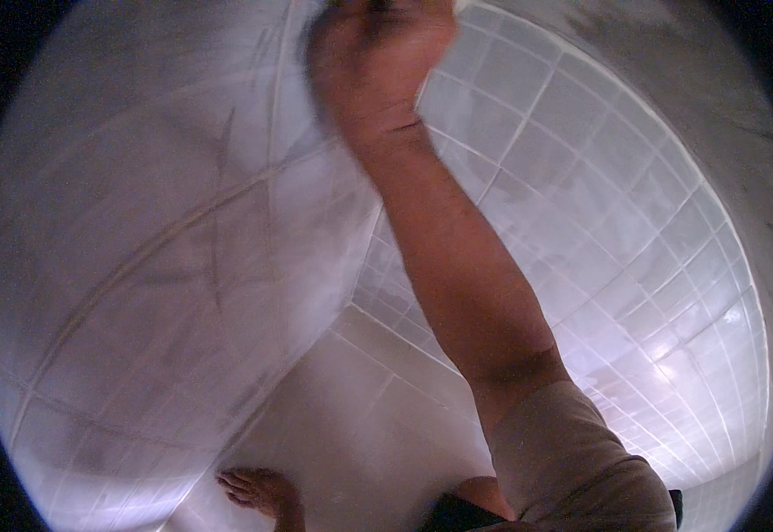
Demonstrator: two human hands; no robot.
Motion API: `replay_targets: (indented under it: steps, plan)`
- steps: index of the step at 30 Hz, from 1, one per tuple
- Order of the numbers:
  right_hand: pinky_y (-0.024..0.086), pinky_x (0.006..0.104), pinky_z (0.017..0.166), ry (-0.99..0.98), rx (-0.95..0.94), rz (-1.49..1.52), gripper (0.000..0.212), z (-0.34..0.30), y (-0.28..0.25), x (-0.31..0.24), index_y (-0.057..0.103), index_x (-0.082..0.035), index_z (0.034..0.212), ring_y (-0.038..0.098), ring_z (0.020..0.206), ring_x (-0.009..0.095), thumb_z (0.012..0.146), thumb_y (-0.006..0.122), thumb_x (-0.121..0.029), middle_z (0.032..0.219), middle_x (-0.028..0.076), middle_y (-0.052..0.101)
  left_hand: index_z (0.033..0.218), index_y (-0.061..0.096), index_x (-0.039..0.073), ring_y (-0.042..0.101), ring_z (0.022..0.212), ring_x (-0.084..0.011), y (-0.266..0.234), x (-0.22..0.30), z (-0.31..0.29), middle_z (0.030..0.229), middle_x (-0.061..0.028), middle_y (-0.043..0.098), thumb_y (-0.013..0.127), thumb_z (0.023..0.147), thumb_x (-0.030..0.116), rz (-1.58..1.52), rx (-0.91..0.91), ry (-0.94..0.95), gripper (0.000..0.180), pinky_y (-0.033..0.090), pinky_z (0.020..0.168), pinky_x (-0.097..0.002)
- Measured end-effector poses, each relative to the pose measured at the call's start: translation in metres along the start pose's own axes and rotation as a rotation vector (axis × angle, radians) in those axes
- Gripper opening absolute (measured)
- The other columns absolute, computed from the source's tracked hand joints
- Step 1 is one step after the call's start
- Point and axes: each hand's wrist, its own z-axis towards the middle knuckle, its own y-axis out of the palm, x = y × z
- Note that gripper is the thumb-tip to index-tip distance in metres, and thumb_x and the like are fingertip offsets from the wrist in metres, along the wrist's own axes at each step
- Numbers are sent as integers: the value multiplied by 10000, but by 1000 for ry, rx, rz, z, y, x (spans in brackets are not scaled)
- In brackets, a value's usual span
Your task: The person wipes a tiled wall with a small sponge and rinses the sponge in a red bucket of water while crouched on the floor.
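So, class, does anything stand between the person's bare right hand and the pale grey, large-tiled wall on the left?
Nothing visible stands between the bare right hand and the pale grey, large-tiled wall. But the hand is blurred and cut off by the picture's upper edge, so I cannot tell whether they touch.

Right hand raised high in a tiled corner.
Blurred at the top edge, its grip unclear, it overlaps the streaked pale wall; small grey tiles line the right, a bare foot on the floor below.
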Motion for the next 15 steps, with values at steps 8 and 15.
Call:
replay_targets:
  steps: [8,15]
  plan:
    - [502,284,717,-323,234,33,353,7,31,-14,617,14,990,557,857,194,749,447,208,978,94,552,1398,370,-96,69,1493,-378,10,11,-7,1575,-267,165,408,967,230,-42,30,32,542,103,1189,-531]
    - [438,235,698,123,-48,202,208,-6,3,-22,599,11,921,507,784,174,841,475,157,883,61,511,1391,373,-89,98,1487,-387,34,11,-7,1568,-268,184,423,959,229,-69,116,90,540,97,1190,-540]
